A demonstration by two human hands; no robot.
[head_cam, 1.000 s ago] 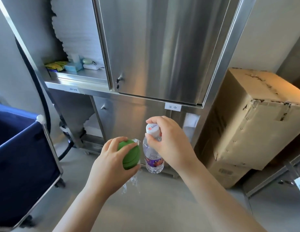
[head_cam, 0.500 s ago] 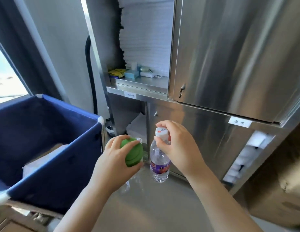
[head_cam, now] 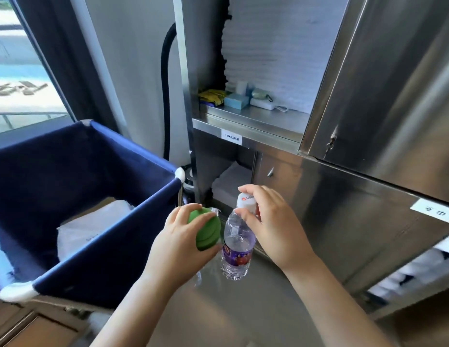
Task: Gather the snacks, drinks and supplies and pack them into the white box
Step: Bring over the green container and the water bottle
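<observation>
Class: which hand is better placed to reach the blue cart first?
Probably the left hand: gripping the green-lidded item, it sits beside the blue cart; the right hand, pinching the water bottle, is farther off.

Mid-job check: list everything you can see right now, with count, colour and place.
water bottle: one, clear, white cap, purple label; held up in front of the cabinet
green-lidded clear container: one; beside the bottle
cloth cart: one, navy; left
loose linen: white; inside cart
steel cabinet: one, silver; ahead
folded linen stack: one, white; open shelf
yellow packet: one; shelf, left end
tissue box: one, pale blue; beside packet
hose: one, black; left of cabinet
left hand: grips container lid
right hand: pinches bottle cap
</observation>
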